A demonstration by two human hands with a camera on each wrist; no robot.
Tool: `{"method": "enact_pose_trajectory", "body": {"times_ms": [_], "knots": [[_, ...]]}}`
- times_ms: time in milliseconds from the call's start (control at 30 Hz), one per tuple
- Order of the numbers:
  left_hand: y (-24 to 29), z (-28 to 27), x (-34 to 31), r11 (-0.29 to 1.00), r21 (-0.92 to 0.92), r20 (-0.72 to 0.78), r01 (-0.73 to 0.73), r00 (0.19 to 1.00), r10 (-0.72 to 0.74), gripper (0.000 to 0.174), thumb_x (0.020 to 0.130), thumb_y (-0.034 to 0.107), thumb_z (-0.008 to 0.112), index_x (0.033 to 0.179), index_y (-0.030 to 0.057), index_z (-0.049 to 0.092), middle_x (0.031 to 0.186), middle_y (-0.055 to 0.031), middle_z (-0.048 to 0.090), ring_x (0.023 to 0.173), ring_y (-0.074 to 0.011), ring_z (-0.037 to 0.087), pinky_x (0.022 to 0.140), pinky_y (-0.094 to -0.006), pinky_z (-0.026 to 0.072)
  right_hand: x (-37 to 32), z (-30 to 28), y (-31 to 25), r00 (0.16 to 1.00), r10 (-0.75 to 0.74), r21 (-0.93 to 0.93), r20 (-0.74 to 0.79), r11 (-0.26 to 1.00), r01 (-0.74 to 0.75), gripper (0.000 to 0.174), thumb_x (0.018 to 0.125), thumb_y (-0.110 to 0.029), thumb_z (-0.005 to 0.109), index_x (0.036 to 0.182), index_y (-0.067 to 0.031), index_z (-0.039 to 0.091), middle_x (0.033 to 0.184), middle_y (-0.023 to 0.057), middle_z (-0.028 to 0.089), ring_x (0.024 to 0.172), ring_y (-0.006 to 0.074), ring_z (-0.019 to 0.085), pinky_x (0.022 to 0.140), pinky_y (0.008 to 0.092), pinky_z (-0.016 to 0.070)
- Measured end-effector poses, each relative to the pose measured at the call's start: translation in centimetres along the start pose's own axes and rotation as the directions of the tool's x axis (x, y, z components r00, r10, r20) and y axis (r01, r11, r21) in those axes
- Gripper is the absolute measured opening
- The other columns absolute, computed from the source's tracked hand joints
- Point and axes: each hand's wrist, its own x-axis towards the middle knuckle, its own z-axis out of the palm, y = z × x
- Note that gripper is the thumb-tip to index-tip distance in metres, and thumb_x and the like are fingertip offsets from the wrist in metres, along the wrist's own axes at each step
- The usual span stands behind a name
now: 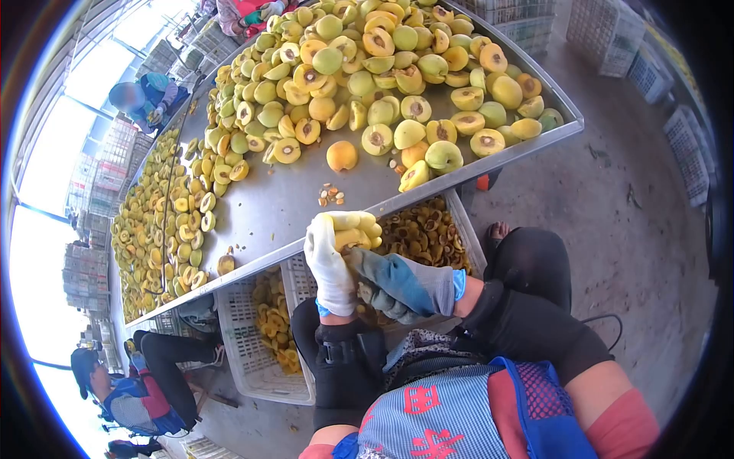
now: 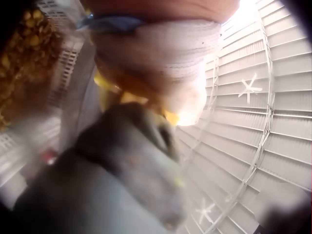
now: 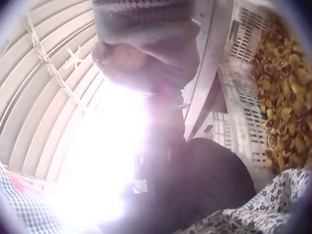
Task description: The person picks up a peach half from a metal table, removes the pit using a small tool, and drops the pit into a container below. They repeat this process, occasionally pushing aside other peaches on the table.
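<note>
My left hand [image 1: 332,264], in a white glove with yellow fingertips, holds an apricot half [image 1: 350,239] just over the table's front edge. Orange-yellow flesh of the apricot half [image 2: 134,97] shows below the white cuff in the left wrist view. Right up against it is my right hand [image 1: 401,283] in a grey-blue glove, its fingers curled and its thumb side at the fruit. From the left wrist the right hand [image 2: 131,161] looks dark and blurred, and I cannot tell what its curled fingers hold. Several loose pits [image 1: 330,195] lie on the metal just beyond.
Halved apricots [image 1: 382,69] are heaped over the metal table [image 1: 283,203], which has a raised rim. Below it stand white plastic crates [image 1: 252,359] with fruit pieces [image 1: 424,237]. Other people [image 1: 126,394] work along the table's left side. More crates [image 1: 608,34] stand far right.
</note>
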Motion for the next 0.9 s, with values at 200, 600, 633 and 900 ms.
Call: {"method": "enact_pose_trajectory", "body": {"times_ms": [200, 600, 633, 900], "knots": [[1.1, 1.2, -0.1, 0.936, -0.337, -0.022, 0.098, 0.993, -0.112, 0.032, 0.102, 0.045, 0.051, 0.089, 0.0153, 0.051, 0.084, -0.0043, 0.059, 0.075, -0.0219, 0.062, 0.063, -0.0345, 0.0544, 1.4, -1.8, 1.0, 0.911, 0.022, 0.244, 0.412, 0.96, -0.134, 0.061, 0.092, -0.077, 0.046, 0.081, -0.018, 0.057, 0.056, -0.0112, 0.036, 0.041, 0.0021, 0.028, 0.037, 0.0203, 0.0239], [3.6, -15.9, -2.7, 0.932, -0.283, -0.454, -0.226, 0.888, 0.077, 0.028, 0.099, 0.026, 0.057, 0.119, 0.0064, 0.062, 0.109, -0.0089, 0.069, 0.1, -0.0201, 0.067, 0.084, -0.0372, 0.0573, 1.1, -1.6, 2.7, 0.914, -0.38, -0.867, -0.138, 0.492, 0.074, 0.045, 0.101, -0.047, 0.053, 0.098, -0.0037, 0.067, 0.088, 0.0254, 0.067, 0.083, 0.0468, 0.063, 0.074, 0.0493, 0.049], [4.2, -18.2, -3.1, 0.977, 0.003, -0.558, -0.214, 0.81, 0.179, 0.042, 0.097, 0.024, 0.065, 0.132, 0.0019, 0.057, 0.116, -0.017, 0.068, 0.1, -0.0242, 0.067, 0.087, -0.0396, 0.057, 1.0, -1.9, 2.7, 0.889, -0.432, -0.894, -0.151, 0.443, 0.063, 0.045, 0.101, -0.046, 0.053, 0.099, -0.0038, 0.066, 0.089, 0.0253, 0.067, 0.085, 0.0468, 0.063, 0.074, 0.0497, 0.0491], [4.4, -6.4, 6.7, 0.529, 0.818, 0.014, -0.225, 0.928, 0.374, 0.049, 0.091, 0.02, 0.069, 0.134, 0.0013, 0.057, 0.131, -0.0164, 0.06, 0.12, -0.0258, 0.058, 0.102, -0.0354, 0.0463, 1.2, -2.5, 1.8, 0.729, -0.641, -0.937, -0.24, 0.35, 0.0, 0.04, 0.099, -0.046, 0.056, 0.099, -0.0063, 0.065, 0.088, 0.0261, 0.067, 0.088, 0.0469, 0.064, 0.072, 0.0534, 0.0495]]}}
